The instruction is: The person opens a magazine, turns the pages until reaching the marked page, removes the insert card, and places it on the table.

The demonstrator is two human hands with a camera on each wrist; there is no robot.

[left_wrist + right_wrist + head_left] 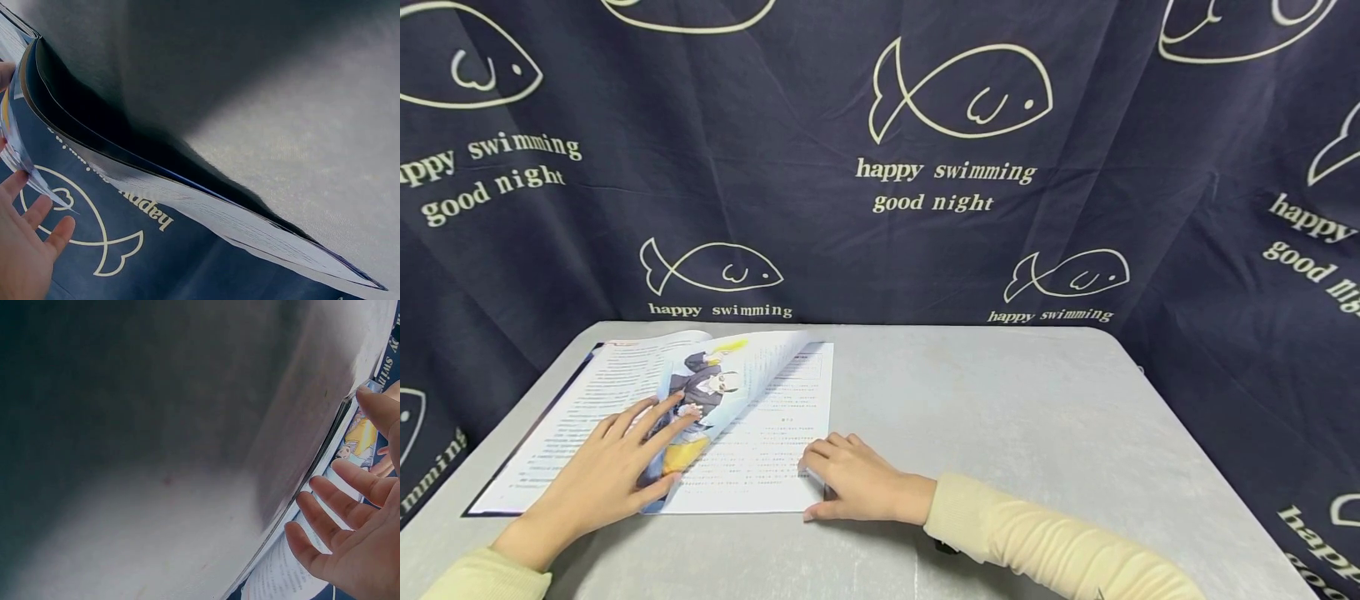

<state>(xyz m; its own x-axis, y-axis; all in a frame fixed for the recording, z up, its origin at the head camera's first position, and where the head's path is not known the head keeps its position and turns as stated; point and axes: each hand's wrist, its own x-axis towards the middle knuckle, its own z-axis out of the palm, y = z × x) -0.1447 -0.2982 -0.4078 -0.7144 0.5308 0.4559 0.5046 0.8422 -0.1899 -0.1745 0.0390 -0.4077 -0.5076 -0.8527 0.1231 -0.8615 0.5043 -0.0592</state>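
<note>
An open magazine (752, 475) with printed text lies on the left part of the table. One of its pages, a leaf (718, 392) with a drawn figure in dark clothes, is lifted and curves over toward the left. My left hand (613, 462) lies with spread fingers against this leaf near the fold. At the magazine's lower right edge rests my right hand (857, 482), its fingertips on the page's border and its thumb by the corner. In the right wrist view the fingers of that right hand (356, 519) look loosely bent and apart, with nothing gripped.
The grey table (1000, 425) extends to the right of the magazine. Behind it and along the sides hangs a dark blue curtain (820, 242) with fish outlines and lettering. A small black object (946, 547) shows under the right sleeve.
</note>
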